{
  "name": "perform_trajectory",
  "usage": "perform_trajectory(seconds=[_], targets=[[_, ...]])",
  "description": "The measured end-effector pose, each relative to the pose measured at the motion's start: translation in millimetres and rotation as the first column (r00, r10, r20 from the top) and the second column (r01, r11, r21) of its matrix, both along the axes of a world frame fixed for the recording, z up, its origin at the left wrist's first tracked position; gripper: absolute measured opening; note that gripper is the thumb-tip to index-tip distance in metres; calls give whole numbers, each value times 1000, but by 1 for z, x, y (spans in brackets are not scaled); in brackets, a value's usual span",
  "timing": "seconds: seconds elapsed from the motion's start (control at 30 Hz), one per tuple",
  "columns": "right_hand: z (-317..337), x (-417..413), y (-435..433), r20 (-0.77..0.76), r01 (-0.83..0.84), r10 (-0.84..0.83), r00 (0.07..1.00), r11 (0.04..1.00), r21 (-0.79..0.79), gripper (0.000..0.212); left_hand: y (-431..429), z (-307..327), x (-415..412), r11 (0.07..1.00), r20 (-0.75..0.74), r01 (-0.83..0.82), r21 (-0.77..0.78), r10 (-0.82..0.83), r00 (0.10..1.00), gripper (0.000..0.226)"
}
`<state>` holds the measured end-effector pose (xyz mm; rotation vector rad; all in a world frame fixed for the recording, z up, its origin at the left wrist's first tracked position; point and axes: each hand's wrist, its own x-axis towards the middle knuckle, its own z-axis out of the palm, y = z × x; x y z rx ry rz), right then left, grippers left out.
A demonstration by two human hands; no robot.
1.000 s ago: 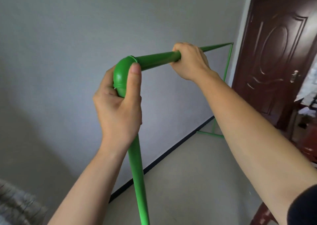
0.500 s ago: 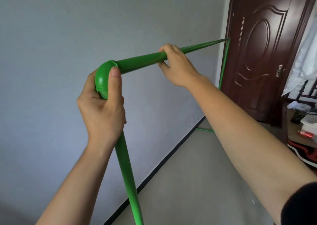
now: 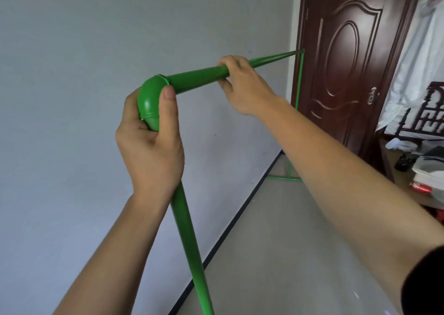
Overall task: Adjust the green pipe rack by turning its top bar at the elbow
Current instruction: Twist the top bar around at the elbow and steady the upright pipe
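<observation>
Two hands [image 3: 150, 146] [image 3: 242, 86] round green pipe rack [image 3: 187, 230]

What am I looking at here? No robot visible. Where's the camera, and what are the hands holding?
No robot: a person works bare-handed, and one wide-angle camera on their head looks forward and down. The left hand wraps the elbow of a green pipe rack, thumb up along it, above the upright pipe. The right hand has a closed grip on the top bar, which runs to the far upright near a brown door. The grey wall stands behind, the floor below.
</observation>
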<state>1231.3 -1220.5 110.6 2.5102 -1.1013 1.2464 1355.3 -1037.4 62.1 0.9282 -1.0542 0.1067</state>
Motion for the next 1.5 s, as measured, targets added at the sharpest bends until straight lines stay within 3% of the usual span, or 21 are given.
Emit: perform_trajectory(seconds=[0.2, 0.57, 0.77, 0.97, 1.1, 1.27, 1.5], targets=[[3, 26, -79, -164, 56, -33, 986, 988, 143, 54, -96, -4, 63, 994, -7, 113, 8, -113, 994, 26], [-6, 81, -191, -103, 99, -80, 991, 975, 198, 63, -233, -7, 127, 978, -25, 207, 29, -206, 978, 36], [-4, 67, -270, -142, 104, -70, 987, 962, 253, 70, -310, -4, 122, 989, -2, 138, 42, -138, 990, 27], [-4, 57, -355, -86, 48, -27, 996, 965, 259, 73, -388, 1, 108, 997, 14, 54, 49, -55, 998, 14], [-9, 52, -397, -24, 37, -31, 999, 956, 290, 78, -437, 1, 100, 997, 10, 60, 45, -60, 998, 21], [-11, 55, -431, 12, 81, -90, 996, 940, 331, 84, -481, -3, 91, 989, -9, 139, 42, -139, 990, 36], [-26, 57, -459, 127, 116, -155, 980, 954, 275, 91, -504, -8, 75, 961, -41, 262, 94, -259, 965, 27]])
